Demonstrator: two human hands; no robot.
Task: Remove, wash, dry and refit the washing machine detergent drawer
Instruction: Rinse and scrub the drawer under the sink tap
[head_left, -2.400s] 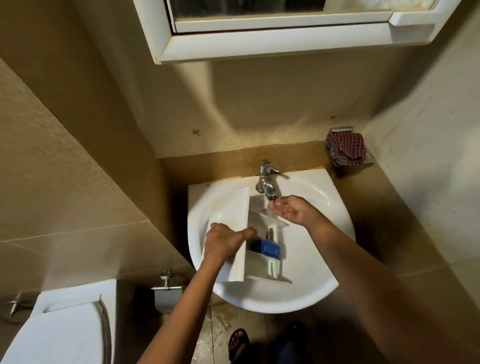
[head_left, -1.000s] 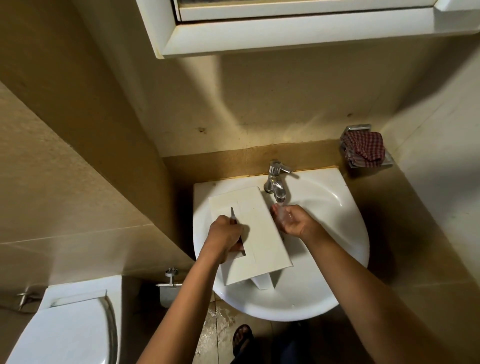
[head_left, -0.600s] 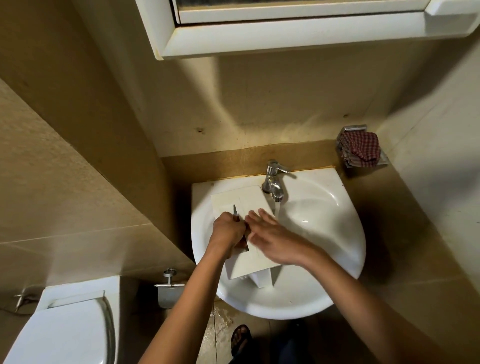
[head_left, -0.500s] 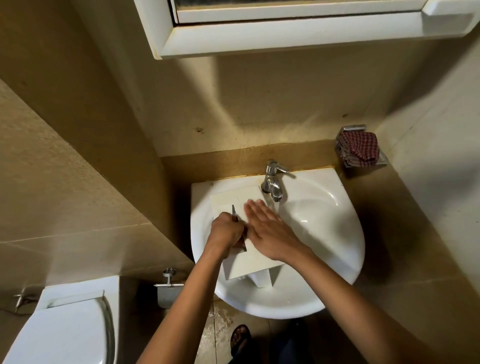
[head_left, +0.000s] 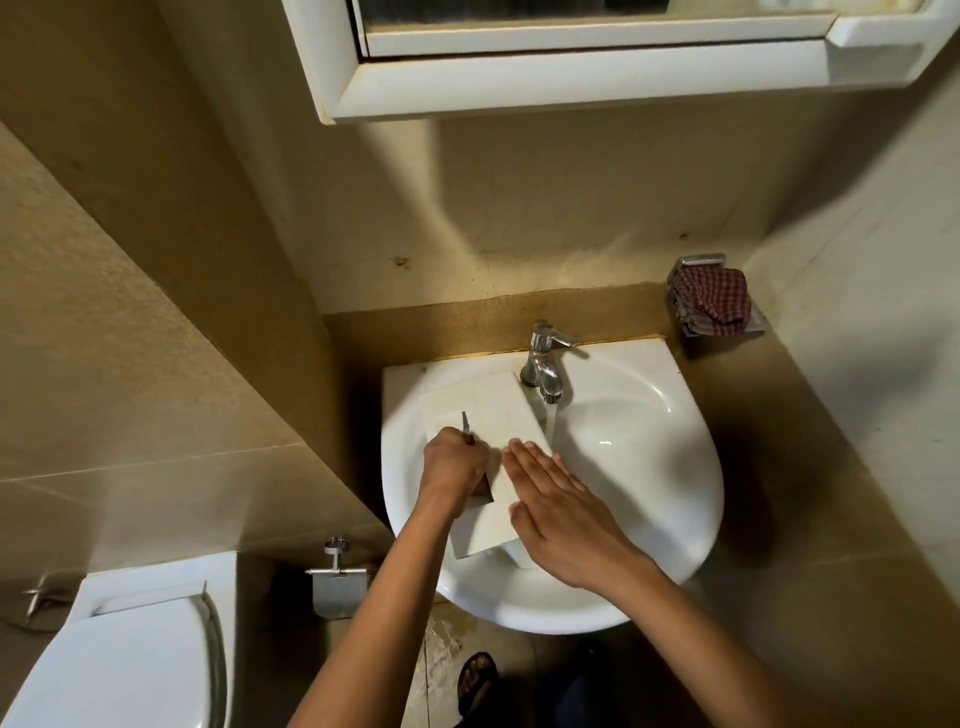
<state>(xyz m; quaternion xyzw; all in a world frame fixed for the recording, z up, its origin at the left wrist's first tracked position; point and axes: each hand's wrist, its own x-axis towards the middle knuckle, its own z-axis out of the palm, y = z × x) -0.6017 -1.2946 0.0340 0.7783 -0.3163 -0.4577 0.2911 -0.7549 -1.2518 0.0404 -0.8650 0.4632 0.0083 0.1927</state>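
Left hand (head_left: 453, 470): grip curled tight at the handle recess of the detergent drawer (head_left: 488, 410), forearm reaching in from below. Right hand (head_left: 561, 514): fingers straight and together, palm flat on the drawer's white front panel. Drawer lies panel-up in the sink (head_left: 649, 415), just beside water running from the tap (head_left: 543, 364).

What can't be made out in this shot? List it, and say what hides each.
Head view throughout:
- Inside of the drawer: its flat side faces up, so the inside is hidden.
- Grip of the left hand: curled fingers cover it. The thin grey sliver above the fist is too small to name.
- Drawer's near corner: under the flat right hand.
- Mirror cabinet: cut by the top edge.
- Toilet: cut by the bottom-left corner.
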